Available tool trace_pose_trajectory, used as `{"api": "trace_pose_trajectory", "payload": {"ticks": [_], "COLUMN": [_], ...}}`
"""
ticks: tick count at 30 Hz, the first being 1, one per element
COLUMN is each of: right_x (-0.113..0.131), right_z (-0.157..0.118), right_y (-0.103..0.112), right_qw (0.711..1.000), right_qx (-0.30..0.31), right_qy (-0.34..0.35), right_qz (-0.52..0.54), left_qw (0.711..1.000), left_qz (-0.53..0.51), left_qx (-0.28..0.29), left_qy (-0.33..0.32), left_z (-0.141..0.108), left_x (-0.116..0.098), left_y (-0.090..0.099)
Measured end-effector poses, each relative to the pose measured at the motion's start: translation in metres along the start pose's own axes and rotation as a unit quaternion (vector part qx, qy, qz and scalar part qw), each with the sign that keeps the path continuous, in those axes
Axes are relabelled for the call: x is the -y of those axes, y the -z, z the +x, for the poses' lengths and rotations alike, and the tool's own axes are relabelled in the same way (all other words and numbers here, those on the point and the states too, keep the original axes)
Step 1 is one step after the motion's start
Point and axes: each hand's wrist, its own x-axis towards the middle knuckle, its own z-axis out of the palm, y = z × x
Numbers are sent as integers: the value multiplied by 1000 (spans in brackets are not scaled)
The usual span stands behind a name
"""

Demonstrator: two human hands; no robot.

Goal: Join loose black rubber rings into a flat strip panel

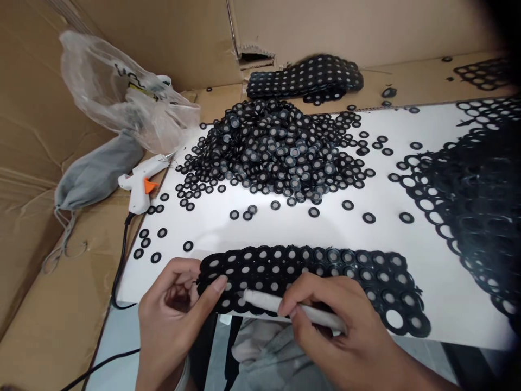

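Note:
A black sheet of joined rings (260, 274) lies along the near edge of the white board, most of its rings showing pale grey centres. My left hand (181, 304) pinches the sheet's left end, thumb on top and fingers curled at the edge. My right hand (329, 320) grips a white pen-like stick (264, 300), whose tip is at a ring in the sheet's lower left. Toward the sheet's lower right, one ring has a larger white opening. The right hand and stick cover part of the bottom rows.
A heap of loose black rings (280, 152) covers the middle of the white board (211, 228). On the left are a white glue gun (142, 182), a grey pouch (97, 171) and a plastic bag (134, 103). Black perforated sheets (480, 201) stack up at right; another sheet (305, 79) lies behind.

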Motion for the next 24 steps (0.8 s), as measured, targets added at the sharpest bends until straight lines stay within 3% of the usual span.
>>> {"api": "trace_pose_trajectory", "payload": {"ticks": [16,24], "right_x": [-2,8], "right_z": [0,5], "right_y": [-4,1], "right_qw": [996,997], "right_qx": [-19,-58], "right_qy": [78,59], "right_qz": [-38,-4], "left_qw": [1000,999], "left_qz": [20,30], "left_qx": [-9,-13], "left_qy": [0,8], "left_z": [0,0], "left_x": [-3,0], "left_y": [-3,-2]}}
